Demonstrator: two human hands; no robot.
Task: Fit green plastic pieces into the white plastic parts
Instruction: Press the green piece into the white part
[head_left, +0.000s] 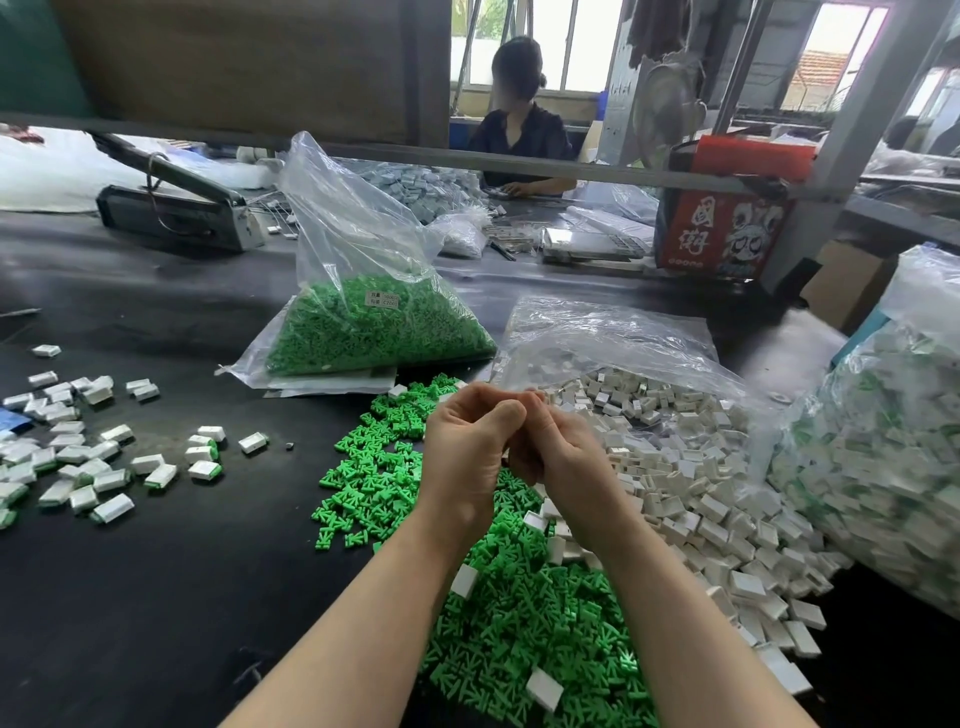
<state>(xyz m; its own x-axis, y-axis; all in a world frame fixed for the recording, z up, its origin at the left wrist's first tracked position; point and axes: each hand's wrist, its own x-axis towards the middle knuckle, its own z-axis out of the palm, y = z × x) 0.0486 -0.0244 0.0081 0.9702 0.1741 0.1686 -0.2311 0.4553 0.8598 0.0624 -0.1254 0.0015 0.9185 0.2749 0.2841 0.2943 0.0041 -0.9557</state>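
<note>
The left hand (470, 452) and right hand (563, 457) are held together above the table, fingers curled inward; whatever is pinched between them is hidden, so no piece or long axis can be made out. The green pieces (498, 597) are heaped directly beneath, nearer the left hand. The white parts (691, 467) are spread to the right.
</note>
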